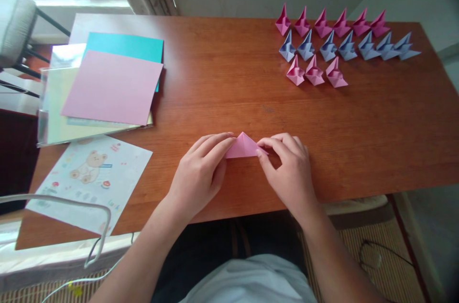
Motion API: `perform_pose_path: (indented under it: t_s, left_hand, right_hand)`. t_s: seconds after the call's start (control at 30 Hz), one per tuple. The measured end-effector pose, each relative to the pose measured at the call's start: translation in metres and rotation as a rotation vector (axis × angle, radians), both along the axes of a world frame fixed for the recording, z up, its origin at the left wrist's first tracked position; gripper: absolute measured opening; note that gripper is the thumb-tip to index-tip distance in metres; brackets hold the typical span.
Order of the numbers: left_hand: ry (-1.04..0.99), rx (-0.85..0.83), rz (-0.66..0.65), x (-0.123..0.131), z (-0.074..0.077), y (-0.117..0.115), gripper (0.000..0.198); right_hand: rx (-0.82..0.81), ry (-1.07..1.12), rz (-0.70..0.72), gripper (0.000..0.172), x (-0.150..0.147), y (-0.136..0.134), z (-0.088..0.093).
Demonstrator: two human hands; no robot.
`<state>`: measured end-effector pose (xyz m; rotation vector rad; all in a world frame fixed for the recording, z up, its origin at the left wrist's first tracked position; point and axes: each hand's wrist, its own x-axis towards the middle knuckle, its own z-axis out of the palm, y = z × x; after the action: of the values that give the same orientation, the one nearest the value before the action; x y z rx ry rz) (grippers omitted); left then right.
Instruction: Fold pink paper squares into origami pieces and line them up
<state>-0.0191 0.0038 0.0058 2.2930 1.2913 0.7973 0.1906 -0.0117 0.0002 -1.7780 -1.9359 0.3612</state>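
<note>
Folded paper: a small pink triangle, point toward the table's far edge, long side toward its near edge; it lies between the two hands, near the middle of the table's near edge.
Left hand: fingertips cover the triangle's left corner; the thumb is partly hidden, so I cannot tell whether it pinches.
Right hand: thumb and forefinger pinch the right corner, its tip showing between them.
Far right corner: three rows of folded figures near it, six dark pink along the far edge, seven blue, then three light pink.
Left edge: a pink sheet overlaps a teal sheet; a bear-print sheet lies toward the near left corner.
</note>
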Motion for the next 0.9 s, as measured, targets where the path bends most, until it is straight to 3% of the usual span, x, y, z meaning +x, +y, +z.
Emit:
perform_pose_path:
  t_s: [0.27,0.4,0.5,0.57,0.8,0.9]
  left_hand:
    - [0.151,0.063,0.057,0.018,0.0,-0.005,0.026]
    - [0.159,0.061,0.073,0.022,-0.003,-0.003,0.027]
    - [0.133,0.059,0.083,0.022,-0.005,-0.003,0.028]
    - [0.112,0.053,0.092,0.021,-0.006,-0.003,0.028]
    - [0.027,-0.023,0.119,0.019,-0.004,-0.002,0.046]
    - [-0.059,-0.071,0.129,0.017,-0.001,-0.001,0.039]
  right_hand:
    - [0.017,0.015,0.038,0.01,0.003,-0.003,0.0]
    - [0.018,-0.025,0.04,0.017,0.003,-0.006,0.003]
    - [-0.01,-0.035,0.021,0.012,0.002,-0.007,0.006]
    - [-0.043,0.006,0.027,0.007,0.002,-0.006,0.008]
    - [-0.079,0.206,0.075,0.014,0.004,-0.004,0.011]
    - [-0.09,0.364,0.073,0.014,0.01,-0.005,0.011]
